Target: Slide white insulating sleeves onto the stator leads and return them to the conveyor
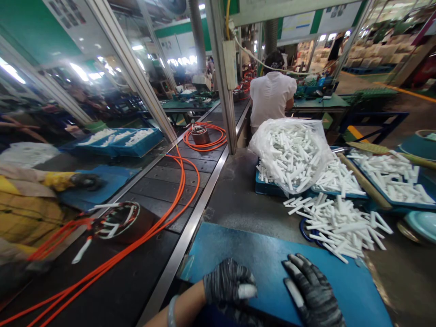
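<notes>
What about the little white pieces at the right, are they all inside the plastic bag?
No, a loose heap of white pieces lies outside the plastic bag, beyond the right hand.

The gloves [316, 290] look like matt knitted cloth, the blue mat [231, 245] smooth with a soft sheen. The edge strip [191, 231] is shiny metal, the bag [260, 143] thin, glossy plastic, the white tubes [347, 227] smooth and matt

We see a dark bench [235, 195] before us; directly on it lie a blue mat [269, 265], blue trays [269, 187] farther back, and loose white tubes [347, 227] heaped partly over the mat's far edge.
</notes>
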Tool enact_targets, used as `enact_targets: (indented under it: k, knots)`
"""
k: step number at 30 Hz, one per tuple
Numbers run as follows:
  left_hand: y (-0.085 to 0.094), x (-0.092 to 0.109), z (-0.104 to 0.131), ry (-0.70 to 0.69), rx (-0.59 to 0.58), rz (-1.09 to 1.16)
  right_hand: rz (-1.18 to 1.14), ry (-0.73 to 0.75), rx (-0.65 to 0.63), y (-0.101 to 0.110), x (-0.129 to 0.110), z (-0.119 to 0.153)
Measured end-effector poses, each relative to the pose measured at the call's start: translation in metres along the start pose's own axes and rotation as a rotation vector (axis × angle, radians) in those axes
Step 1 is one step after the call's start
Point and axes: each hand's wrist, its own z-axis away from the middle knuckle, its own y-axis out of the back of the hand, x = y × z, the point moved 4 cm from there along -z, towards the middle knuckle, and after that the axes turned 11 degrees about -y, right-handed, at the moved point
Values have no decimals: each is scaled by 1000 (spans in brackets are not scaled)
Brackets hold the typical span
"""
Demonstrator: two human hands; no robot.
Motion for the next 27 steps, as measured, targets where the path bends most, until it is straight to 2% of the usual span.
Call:
enact_targets:
  k: [11, 19, 27]
  knots:
    - [-3, -6, 0, 3, 9, -13, 13, -11, -8, -2, 2, 2]
    - [-1, 1, -3, -29, 47, -2, 6, -18, -16, -5, 6, 7]
    - [-4, -4, -1, -37, 21, -38, 15, 5, -4, 0, 2, 2]
